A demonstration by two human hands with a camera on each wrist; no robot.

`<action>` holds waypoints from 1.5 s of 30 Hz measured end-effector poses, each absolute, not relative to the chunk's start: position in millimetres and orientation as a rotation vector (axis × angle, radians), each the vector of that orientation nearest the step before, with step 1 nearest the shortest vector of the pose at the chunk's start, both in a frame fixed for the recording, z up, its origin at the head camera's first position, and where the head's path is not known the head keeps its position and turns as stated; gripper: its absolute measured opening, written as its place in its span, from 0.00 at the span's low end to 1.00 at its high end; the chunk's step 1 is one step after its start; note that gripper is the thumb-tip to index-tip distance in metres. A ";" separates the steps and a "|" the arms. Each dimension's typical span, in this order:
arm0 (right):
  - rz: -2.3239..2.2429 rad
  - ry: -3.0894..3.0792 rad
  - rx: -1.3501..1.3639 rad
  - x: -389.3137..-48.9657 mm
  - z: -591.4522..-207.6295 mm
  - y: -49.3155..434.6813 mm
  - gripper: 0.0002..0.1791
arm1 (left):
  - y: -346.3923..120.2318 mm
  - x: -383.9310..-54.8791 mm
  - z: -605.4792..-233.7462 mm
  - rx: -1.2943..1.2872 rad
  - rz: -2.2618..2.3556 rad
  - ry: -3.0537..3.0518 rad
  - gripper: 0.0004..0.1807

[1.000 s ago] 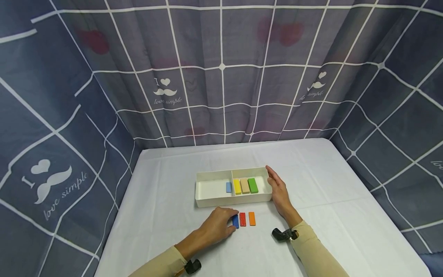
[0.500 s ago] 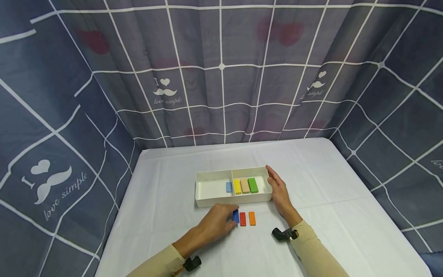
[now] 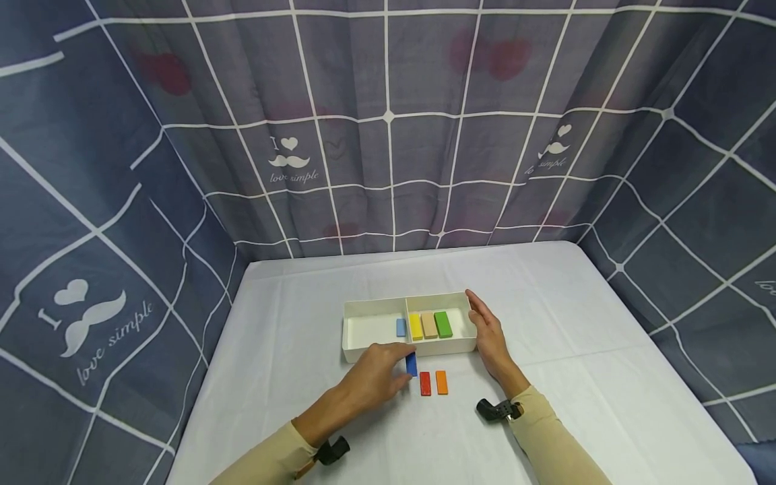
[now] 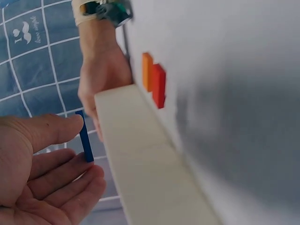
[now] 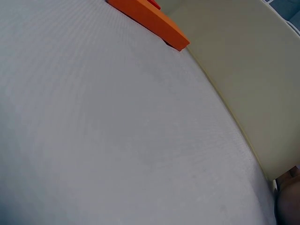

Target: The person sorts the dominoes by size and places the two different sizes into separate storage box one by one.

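Note:
My left hand [image 3: 371,378] pinches a dark blue block [image 3: 411,364] between thumb and fingers. In the head view the block overlaps the front wall of a white two-compartment box [image 3: 376,353]. The left wrist view shows this blue block [image 4: 86,143] standing lengthwise between thumb and fingertips, beyond the box's wall [image 4: 140,154]. My right hand [image 3: 492,343] rests along the box's right end with its fingers extended. A light blue block [image 3: 401,328] lies in the left compartment. Yellow [image 3: 415,327], tan [image 3: 429,326] and green [image 3: 443,325] blocks lie in the right one.
In front of the box, a red block [image 3: 426,383] and an orange block [image 3: 442,382] lie side by side on the white tablecloth [image 3: 291,323]. A checked curtain [image 3: 339,155] surrounds the table at the back and both sides.
My left hand has lifted the dark blue block from beside the red one and moved it away from me, up to the box's front wall. The right hand stays put.

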State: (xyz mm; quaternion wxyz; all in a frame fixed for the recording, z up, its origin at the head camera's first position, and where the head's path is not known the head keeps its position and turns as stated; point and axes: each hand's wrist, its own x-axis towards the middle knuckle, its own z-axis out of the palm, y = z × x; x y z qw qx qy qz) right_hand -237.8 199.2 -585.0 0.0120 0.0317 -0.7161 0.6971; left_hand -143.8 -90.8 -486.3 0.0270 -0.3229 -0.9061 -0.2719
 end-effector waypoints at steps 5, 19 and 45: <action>2.173 -2.225 0.105 -237.8 -585.7 198.5 0.30 | -97.4 -149.9 -473.9 -0.977 -0.874 -2.750 0.27; 2.159 -2.239 0.100 -239.7 -585.7 199.1 0.30 | -115.9 -176.2 -457.8 -0.815 -0.846 -2.759 0.30; 2.163 -2.240 0.108 -238.9 -586.5 200.0 0.29 | -119.7 -217.1 -476.0 -0.835 -0.857 -2.842 0.28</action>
